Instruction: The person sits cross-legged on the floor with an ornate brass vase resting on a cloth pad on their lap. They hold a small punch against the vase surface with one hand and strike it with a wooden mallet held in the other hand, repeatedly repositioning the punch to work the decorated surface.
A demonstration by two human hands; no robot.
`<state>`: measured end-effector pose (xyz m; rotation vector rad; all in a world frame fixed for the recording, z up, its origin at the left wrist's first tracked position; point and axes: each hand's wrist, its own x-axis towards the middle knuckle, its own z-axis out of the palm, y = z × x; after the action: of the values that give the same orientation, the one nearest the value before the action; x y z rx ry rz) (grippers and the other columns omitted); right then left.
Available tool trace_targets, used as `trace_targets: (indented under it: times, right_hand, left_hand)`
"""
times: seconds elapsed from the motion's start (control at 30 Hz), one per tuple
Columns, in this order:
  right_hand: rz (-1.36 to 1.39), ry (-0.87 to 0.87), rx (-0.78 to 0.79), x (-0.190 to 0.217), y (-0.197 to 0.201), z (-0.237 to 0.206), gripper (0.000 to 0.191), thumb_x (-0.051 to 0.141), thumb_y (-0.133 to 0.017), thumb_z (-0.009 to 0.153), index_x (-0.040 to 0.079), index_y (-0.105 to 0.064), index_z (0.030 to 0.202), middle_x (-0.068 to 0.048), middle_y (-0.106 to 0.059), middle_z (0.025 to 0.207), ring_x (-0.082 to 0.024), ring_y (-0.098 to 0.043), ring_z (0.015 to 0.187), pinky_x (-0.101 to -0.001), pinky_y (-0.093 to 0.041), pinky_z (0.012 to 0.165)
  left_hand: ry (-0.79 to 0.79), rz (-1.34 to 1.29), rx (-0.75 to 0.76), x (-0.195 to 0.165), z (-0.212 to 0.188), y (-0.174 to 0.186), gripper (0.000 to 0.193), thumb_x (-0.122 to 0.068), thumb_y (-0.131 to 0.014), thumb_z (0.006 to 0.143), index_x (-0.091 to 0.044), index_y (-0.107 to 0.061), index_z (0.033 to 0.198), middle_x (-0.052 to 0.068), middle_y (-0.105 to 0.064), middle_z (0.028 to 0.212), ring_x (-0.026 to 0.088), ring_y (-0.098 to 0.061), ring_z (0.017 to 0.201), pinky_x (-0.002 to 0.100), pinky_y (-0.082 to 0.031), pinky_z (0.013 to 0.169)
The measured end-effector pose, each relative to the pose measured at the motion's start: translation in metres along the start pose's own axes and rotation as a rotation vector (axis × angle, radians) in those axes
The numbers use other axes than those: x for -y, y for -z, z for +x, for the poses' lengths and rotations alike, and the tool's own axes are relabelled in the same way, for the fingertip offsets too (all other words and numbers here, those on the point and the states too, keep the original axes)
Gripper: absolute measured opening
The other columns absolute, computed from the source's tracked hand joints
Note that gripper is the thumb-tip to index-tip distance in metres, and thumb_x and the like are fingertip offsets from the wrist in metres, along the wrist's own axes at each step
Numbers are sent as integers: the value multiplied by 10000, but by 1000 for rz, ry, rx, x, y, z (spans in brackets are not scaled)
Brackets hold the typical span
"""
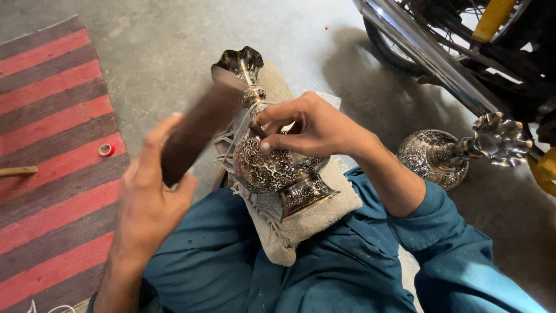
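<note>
Left hand [147, 197] nearest, fingers wrapped round blurred wooden mallet [194, 136], raised just left of vase. Right hand [310, 124] fingers pinch thin chisel [258, 129], tip on engraved metal vase [272, 156] lying tilted on folded cloth pad [324, 214] across lap. Beyond right fingers, second engraved vase [452, 153] on concrete floor [156, 52]. Left of left fingers, red striped rug [52, 145]. Farthest, motorcycle exhaust pipe [428, 55].

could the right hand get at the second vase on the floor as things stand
Probably not freely: the right hand is pinching a chisel against the lap vase. The second vase lies unobstructed beside that forearm.
</note>
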<state>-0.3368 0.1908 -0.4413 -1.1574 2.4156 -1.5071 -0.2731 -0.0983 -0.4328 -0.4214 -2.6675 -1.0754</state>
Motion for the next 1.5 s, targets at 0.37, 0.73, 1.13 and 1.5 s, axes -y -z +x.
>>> trace_targets:
  times: [0.37, 0.73, 1.13, 1.5]
  right_hand:
    - [-41, -18, 46, -5, 1, 0, 239, 168, -809, 934, 48, -753, 1133, -36, -826, 930, -100, -791, 815, -244, -661, 705]
    - [64, -38, 30, -4, 2, 0, 315, 141, -788, 919, 22, -712, 1200, -47, -816, 949, -96, -780, 883, -245, -659, 726]
    - [88, -50, 63, -4, 3, 0, 303, 79, -766, 920, 18, -714, 1212, -59, -814, 949, -91, -781, 875, -234, -657, 724]
    - [74, 73, 74, -14, 4, 2, 232, 120, -774, 957, 47, -729, 1173, -55, -815, 966, -106, -788, 887, -278, -663, 823]
  left_hand:
    - [-153, 250, -42, -2, -1, 3, 782, -20, -734, 746, -183, -496, 1473, 193, -659, 1082, 441, -660, 989, 532, -521, 878]
    - [57, -450, -111, 14, -2, -9, 557, -42, -656, 904, -138, -449, 1412, 159, -602, 1051, 378, -629, 945, 440, -534, 821]
    - [-73, 267, -102, 8, -3, -11, 712, -20, -718, 788, -174, -544, 1461, 176, -677, 1115, 418, -663, 1054, 500, -514, 908]
    - [-71, 237, -97, 11, -3, -10, 738, -41, -716, 799, -211, -453, 1467, 126, -664, 933, 334, -697, 871, 477, -545, 813]
